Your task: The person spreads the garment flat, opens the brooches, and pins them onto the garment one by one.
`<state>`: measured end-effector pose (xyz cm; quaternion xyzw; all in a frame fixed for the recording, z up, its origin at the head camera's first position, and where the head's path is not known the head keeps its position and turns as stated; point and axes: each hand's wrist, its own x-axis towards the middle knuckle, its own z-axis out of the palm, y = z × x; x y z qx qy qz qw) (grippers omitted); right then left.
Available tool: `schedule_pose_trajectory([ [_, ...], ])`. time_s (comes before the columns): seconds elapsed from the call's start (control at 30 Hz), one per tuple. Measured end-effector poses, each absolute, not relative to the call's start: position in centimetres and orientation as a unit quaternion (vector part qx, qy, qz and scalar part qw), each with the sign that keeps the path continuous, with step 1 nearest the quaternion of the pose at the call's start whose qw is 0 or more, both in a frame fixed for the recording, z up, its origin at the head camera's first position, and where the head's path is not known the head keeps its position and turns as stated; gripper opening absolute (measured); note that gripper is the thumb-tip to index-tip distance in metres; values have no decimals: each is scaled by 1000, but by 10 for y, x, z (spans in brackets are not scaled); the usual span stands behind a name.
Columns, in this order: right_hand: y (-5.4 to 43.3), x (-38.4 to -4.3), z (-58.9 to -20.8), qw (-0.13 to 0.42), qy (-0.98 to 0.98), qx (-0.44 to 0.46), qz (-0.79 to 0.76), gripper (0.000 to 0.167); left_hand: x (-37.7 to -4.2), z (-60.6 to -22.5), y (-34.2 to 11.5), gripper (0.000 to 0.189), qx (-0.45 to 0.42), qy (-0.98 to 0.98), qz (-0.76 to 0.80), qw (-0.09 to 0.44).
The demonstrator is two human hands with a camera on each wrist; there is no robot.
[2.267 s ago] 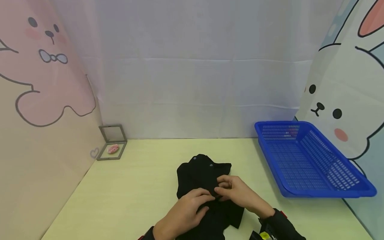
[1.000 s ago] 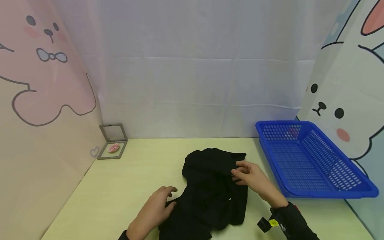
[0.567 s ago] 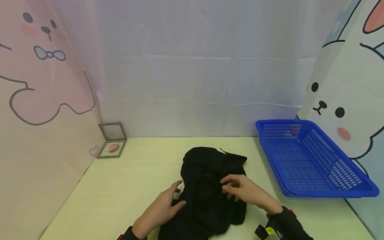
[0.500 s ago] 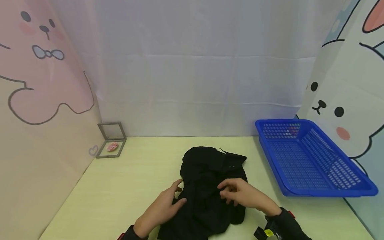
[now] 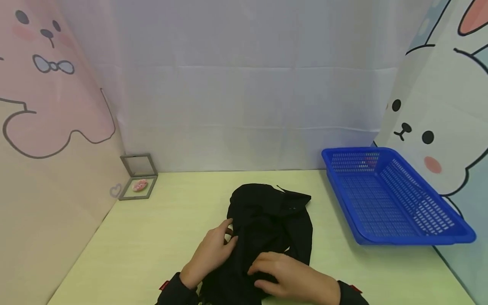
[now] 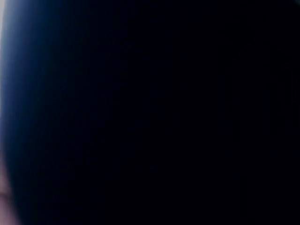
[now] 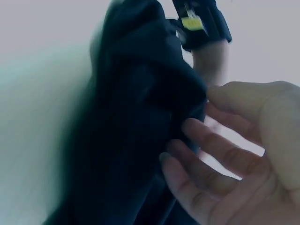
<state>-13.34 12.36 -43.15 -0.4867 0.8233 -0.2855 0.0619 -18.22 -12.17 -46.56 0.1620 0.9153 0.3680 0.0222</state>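
A black garment (image 5: 267, 212) lies bunched on the pale yellow table, a small opening showing near its middle right. My left hand (image 5: 209, 254) holds its left edge, with fingers bent onto the cloth and the thumb lower down. Dark cloth (image 6: 154, 112) fills almost all of the left wrist view, so that hand's grip is hidden there. Over the garment's lower part is my right hand (image 5: 289, 277), thumb and fingers loosely bent and spaced. In the right wrist view, the right hand's fingertips (image 7: 190, 126) lie right at the edge of a raised fold (image 7: 136, 108).
A blue plastic basket (image 5: 385, 207) stands at the right on the table (image 5: 167, 237). Toward the back left, a grey-framed open case (image 5: 146, 195) holds a small pink item (image 5: 140, 185). A white curtain (image 5: 236, 84) and printed side panels enclose the table.
Earlier, the garment was spread out wider and turned. Since half a second ago, my right hand has moved down and left over it, and my left hand slightly up along its left edge.
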Motion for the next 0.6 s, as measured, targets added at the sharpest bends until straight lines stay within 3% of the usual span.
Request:
schedule_pose_trajectory([
  [0.2, 102, -134, -438, 10, 784, -578, -228, 26, -187, -453, -115, 36, 193, 922, 334, 11],
  [0.4, 89, -138, -447, 41, 791, -595, -134, 43, -191, -452, -116, 11, 216, 927, 308, 4],
  [0.6, 89, -146, -450, 6, 819, -567, -90, 22, -193, -449, -127, 5, 207, 925, 317, -10],
])
